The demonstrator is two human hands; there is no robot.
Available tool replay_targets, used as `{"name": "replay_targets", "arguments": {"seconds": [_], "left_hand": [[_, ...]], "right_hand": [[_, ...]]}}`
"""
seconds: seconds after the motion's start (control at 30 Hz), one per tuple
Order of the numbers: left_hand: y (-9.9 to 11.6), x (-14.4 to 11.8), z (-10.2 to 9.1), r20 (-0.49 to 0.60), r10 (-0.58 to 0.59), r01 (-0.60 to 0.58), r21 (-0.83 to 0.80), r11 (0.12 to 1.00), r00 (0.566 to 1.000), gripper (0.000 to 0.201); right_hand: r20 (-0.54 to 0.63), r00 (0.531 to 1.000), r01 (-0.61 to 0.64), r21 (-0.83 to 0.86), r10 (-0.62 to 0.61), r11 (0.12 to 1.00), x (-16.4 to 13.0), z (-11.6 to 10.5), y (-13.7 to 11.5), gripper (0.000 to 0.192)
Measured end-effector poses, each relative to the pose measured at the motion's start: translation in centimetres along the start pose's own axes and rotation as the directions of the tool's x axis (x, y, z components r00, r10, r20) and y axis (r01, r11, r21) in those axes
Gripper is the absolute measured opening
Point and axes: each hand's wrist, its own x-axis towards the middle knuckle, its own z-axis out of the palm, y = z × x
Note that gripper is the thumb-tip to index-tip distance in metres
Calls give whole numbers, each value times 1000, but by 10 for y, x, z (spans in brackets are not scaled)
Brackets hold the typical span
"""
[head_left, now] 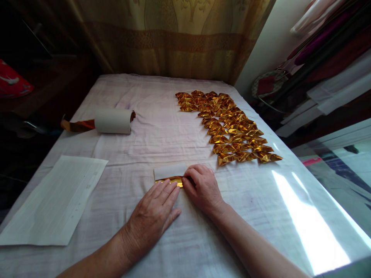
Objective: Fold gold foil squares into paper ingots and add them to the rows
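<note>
Both hands lie side by side at the near middle of the table (179, 247), pressing down on a small sheet (170, 174). Left hand (153, 214) is flat, fingers together, its tips on the sheet's gold edge. Right hand (203, 187) is bent, its fingertips pinching or pressing the right end of that edge; whether it truly grips the sheet I cannot tell.

Going by size: the table, covered with a pale cloth, fills the view, with a curtain (179, 42) at the far side. A big white paper (55, 202) lies near left. A spread of finished gold folds (232, 129) runs in rows from far middle to the right. A roll (113, 121) of white-backed foil lies far left, a gold tail trailing from it. Smallest is the sheet itself, white side up, its near edge turned to show gold.

By my reading, the first fold is being creased. What follows likely calls for keeping the left hand's hold steady while the right runs along the crease, edges staying aligned.
</note>
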Motion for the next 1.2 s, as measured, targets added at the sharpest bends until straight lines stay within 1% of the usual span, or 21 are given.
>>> {"name": "replay_targets", "arguments": {"seconds": [0.1, 0.2, 0.3, 0.5, 0.57, 0.67, 0.7, 0.8, 0.87, 1.03, 1.1, 1.2], "left_hand": [[-1, -1, 1, 9, -14, 15, -35, 999, 1000, 43], [-1, -1, 1, 7, -4, 4, -41, 999, 1000, 43], [0, -1, 0, 7, -15, 16, -49, 999, 1000, 43], [1, 0, 3, 2, -30, 30, -37, 999, 1000, 44], [1, -1, 4, 2, -22, 22, -22, 1000, 1000, 43], [1, -1, 5, 17, -27, 27, -22, 999, 999, 44], [1, -1, 6, 20, -31, 32, -27, 999, 999, 44], [2, -2, 7, 22, -34, 34, -31, 999, 999, 45], [1, -2, 7, 23, -28, 29, -26, 999, 999, 45], [0, -2, 9, 23, -25, 25, -21, 999, 999, 43], [0, -2, 10, 17, -21, 21, -10, 1000, 1000, 42], [-1, -2, 10, 15, -1, 1, 11, 1000, 1000, 40]], "right_hand": [[5, 1000, -3, 5, 3, 1000, 0, 1, 1, 6], [-9, 1000, -8, 3, 8, 1000, -1, 1, 1, 5], [-23, 1000, -9, 2, 9, 1000, -1, 1, 2, 10], [9, 1000, 13, 18, -13, 1000, 0, 0, 2, 8], [-17, 999, 27, 15, -27, 1000, -1, -1, 1, 7], [-79, 995, 60, -2, -60, 998, -4, -1, 0, 18], [-85, 994, 73, -12, -73, 997, -5, -1, 0, 18], [-40, 994, 101, -52, -103, 994, -5, -1, -2, 9], [8, 995, 98, -67, -98, 993, -5, -1, -3, 5], [86, 994, 76, -59, -71, 995, -5, -4, -1, 7], [92, 994, 67, -47, -63, 997, -8, -6, 2, 10], [71, 996, 50, -51, -46, 997, -15, -8, 8, 14]]}}
